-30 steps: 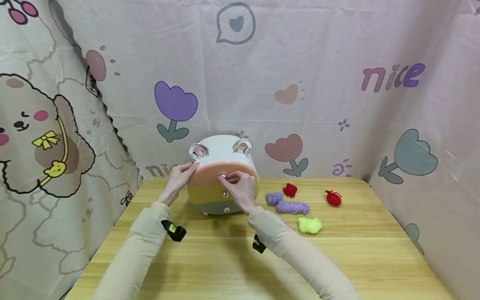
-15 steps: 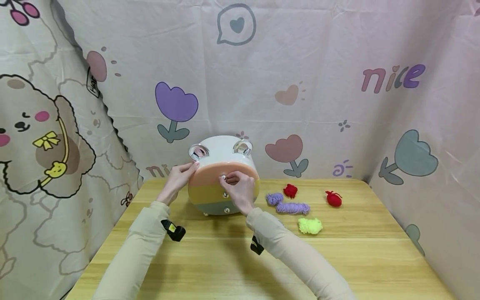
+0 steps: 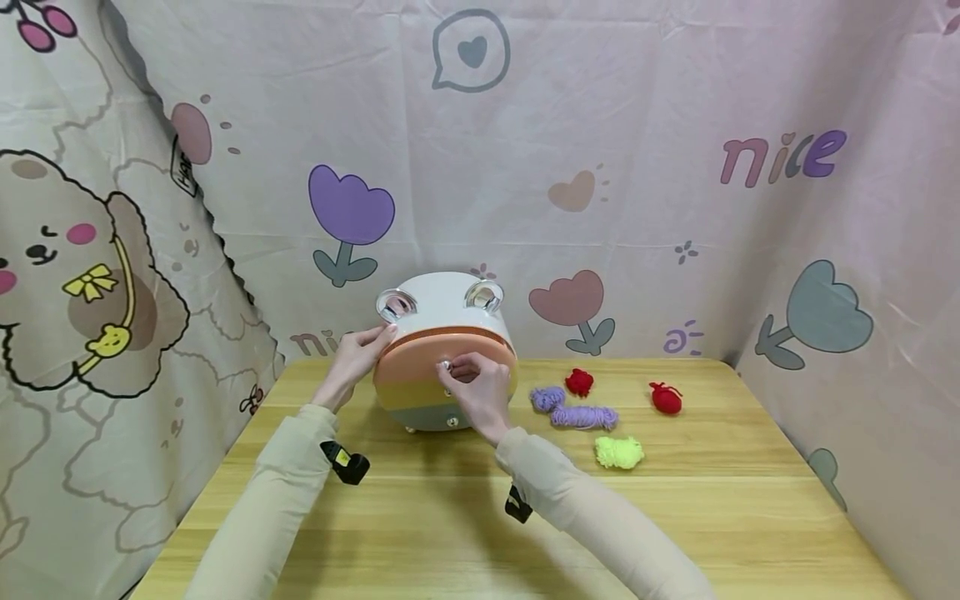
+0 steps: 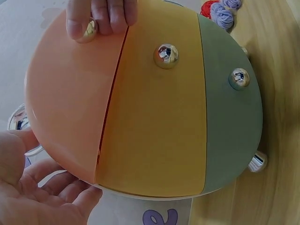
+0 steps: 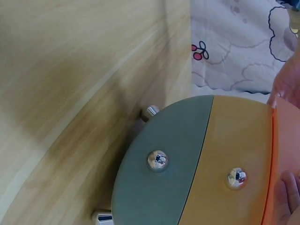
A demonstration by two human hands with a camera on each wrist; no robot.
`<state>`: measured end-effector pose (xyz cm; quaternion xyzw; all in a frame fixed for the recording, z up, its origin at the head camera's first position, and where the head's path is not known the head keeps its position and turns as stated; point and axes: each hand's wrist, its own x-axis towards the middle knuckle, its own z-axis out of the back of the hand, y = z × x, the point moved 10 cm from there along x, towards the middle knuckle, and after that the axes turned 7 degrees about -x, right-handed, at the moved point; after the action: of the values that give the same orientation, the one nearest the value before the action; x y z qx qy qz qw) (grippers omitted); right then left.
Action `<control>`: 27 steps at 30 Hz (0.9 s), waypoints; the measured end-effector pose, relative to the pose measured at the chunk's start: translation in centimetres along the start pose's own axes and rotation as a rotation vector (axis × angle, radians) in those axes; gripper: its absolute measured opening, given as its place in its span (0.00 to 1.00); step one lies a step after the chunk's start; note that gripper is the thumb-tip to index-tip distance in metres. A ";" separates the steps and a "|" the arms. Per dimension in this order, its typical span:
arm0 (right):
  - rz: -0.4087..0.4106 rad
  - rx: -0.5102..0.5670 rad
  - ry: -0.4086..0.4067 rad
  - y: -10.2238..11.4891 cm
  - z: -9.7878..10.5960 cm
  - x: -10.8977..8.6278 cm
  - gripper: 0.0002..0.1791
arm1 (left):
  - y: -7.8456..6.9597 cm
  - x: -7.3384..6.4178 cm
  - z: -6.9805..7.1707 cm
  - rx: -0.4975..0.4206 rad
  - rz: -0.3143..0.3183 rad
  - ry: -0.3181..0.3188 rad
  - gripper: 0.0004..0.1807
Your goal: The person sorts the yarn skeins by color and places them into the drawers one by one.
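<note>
A small drawer cabinet with a white shell and silver ring ears stands at the back of the table. Its rounded front has orange, yellow and green drawers, each with a silver knob. The orange top drawer is pulled out slightly, leaving a narrow gap along its upper edge. My right hand pinches the knob of that drawer between thumb and fingers. At the cabinet's upper left edge, my left hand holds the shell, fingers bent along its side in the left wrist view.
Right of the cabinet on the wooden table lie purple yarn bundles, a red yarn ball, a yellow-green yarn bundle and a red bundle. A patterned cloth hangs behind.
The orange drawer has come forward a little, opening a gap at its top. My right hand has moved slightly toward me with the knob; my left hand stays put.
</note>
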<state>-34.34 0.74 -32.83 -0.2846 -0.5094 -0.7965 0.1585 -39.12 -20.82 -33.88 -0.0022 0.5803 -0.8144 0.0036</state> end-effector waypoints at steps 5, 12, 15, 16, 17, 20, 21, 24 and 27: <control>0.005 0.022 0.004 0.2 0.2 -0.5 0.07 | -0.6 -0.1 -0.1 0.061 -0.051 0.005 0.36; 0.067 0.039 -0.026 0.9 0.9 -1.0 0.07 | -1.8 -0.7 0.3 0.169 -0.138 -0.063 0.30; 0.063 0.056 -0.025 1.0 1.1 -1.1 0.07 | -2.0 -0.7 0.3 0.204 -0.149 -0.066 0.30; 0.059 0.059 -0.022 1.0 1.1 -1.2 0.07 | -1.9 -0.7 0.3 0.205 -0.146 -0.062 0.31; 0.055 0.064 -0.019 0.9 1.1 -1.3 0.07 | -1.9 -0.6 0.3 0.204 -0.144 -0.058 0.31; 0.047 0.078 -0.011 0.9 1.2 -1.5 0.07 | -1.6 -0.5 0.3 0.189 -0.131 -0.044 0.31; 0.051 0.084 -0.008 0.9 1.2 -1.6 0.07 | -1.6 -0.5 0.2 0.183 -0.128 -0.039 0.31; 0.059 0.096 -0.006 1.1 1.4 -1.9 0.07 | -1.2 -0.4 0.1 0.167 -0.119 -0.022 0.32; 0.066 0.096 0.000 1.1 1.5 -2.2 0.06 | -1.0 -0.3 0.0 0.152 -0.121 -0.013 0.32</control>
<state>-31.58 1.50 -32.93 -0.2934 -0.5373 -0.7655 0.1979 -38.81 -20.48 -32.93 -0.0420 0.5157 -0.8547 -0.0416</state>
